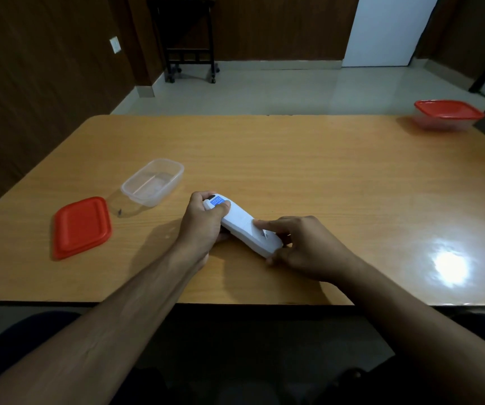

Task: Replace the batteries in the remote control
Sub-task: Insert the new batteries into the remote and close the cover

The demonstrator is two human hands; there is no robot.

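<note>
Both hands are on the white remote control [242,226], which lies back-up and slantwise near the front middle of the wooden surface [323,176]. The left hand [203,223] is wrapped tight round its far end, thumb across a blue label. The right hand [302,247] cups the near end, forefinger pressing on the battery cover. Off to the left, an open clear plastic container [153,182], its red lid [81,228] flat beside it. Far right corner: a second container with red lid on [448,114].
</note>
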